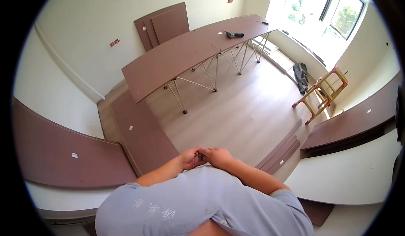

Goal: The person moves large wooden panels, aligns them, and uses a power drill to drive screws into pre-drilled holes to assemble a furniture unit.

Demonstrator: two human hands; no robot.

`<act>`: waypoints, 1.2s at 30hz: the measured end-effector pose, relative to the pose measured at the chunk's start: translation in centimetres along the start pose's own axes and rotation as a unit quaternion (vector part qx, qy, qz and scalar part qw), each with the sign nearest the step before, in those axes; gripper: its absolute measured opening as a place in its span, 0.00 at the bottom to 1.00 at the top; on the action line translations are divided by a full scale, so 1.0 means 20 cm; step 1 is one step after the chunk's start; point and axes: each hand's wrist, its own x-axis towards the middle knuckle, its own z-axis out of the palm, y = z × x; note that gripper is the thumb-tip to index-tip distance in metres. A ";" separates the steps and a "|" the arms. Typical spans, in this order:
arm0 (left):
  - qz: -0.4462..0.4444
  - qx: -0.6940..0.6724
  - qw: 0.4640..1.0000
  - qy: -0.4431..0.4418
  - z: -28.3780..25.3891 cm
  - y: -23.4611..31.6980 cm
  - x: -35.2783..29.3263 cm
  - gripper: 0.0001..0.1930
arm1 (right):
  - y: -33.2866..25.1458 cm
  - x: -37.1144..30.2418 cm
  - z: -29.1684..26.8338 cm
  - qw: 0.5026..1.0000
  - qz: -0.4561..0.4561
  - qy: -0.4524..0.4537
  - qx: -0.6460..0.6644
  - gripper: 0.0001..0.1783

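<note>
My left hand (191,159) and my right hand (217,156) meet in front of my chest, low in the middle of the view. Their fingers are closed and touch each other. A small dark bit shows between the fingertips, too small to name. Beyond the hands stands a long brown panel (185,52) on a folding metal stand (215,73). On top of that panel lie a teal-and-black cordless drill (234,34) and, near its far end, a small dark-handled tool (264,23).
Brown panels lie on the floor (139,130) and at the left (63,151). More panels (164,25) lean on the far wall. Narrow brown strips (282,151) lie right of me. A yellow stepladder (322,93), a dark bag (301,78) and another brown panel (354,120) are at the right.
</note>
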 end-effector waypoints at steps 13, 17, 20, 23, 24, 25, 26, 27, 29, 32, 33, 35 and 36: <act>-0.073 0.083 0.994 -0.003 0.00 0.98 1.28 0.08 | 1.40 0.20 -0.20 0.874 0.299 0.239 0.300 0.08; -0.041 0.206 0.977 -0.026 0.10 1.56 1.67 0.11 | 1.65 0.53 -0.44 0.824 0.331 0.279 0.364 0.10; -0.023 0.225 0.973 -0.044 0.19 1.98 1.86 0.13 | 1.64 0.93 -0.85 0.853 0.311 0.246 0.339 0.09; -0.022 0.202 0.978 -0.057 0.21 2.34 1.94 0.12 | 1.69 1.39 -1.23 0.849 0.345 0.223 0.331 0.08; -0.027 0.210 0.975 -0.065 0.20 2.45 1.95 0.11 | 1.72 1.54 -1.33 0.849 0.323 0.243 0.341 0.07; -0.027 0.215 0.973 -0.076 0.21 2.54 1.95 0.11 | 1.75 1.67 -1.42 0.847 0.301 0.267 0.348 0.07; -0.025 0.218 0.972 -0.087 0.22 2.63 1.96 0.12 | 1.75 1.79 -1.49 0.847 0.281 0.274 0.358 0.08; -0.019 0.217 0.970 -0.103 0.23 2.72 1.97 0.12 | 1.74 1.89 -1.59 0.850 0.261 0.281 0.361 0.09; 0.006 0.201 0.972 -0.124 0.23 2.84 2.01 0.13 | 1.75 2.10 -1.71 0.866 0.263 0.203 0.374 0.10; 0.056 0.208 0.963 -0.163 0.22 3.01 2.04 0.13 | 1.77 2.37 -1.85 0.895 0.234 0.128 0.357 0.12; 0.079 0.234 0.960 -0.133 0.20 3.06 2.07 0.13 | 1.80 2.46 -1.88 0.906 0.218 0.109 0.347 0.12; 0.122 0.287 0.948 -0.062 0.13 3.13 2.07 0.12 | 1.87 2.64 -1.92 0.923 0.172 0.069 0.338 0.11; 0.122 0.232 0.964 -0.048 0.12 3.18 2.06 0.11 | 1.92 2.73 -1.94 0.930 0.147 0.049 0.334 0.11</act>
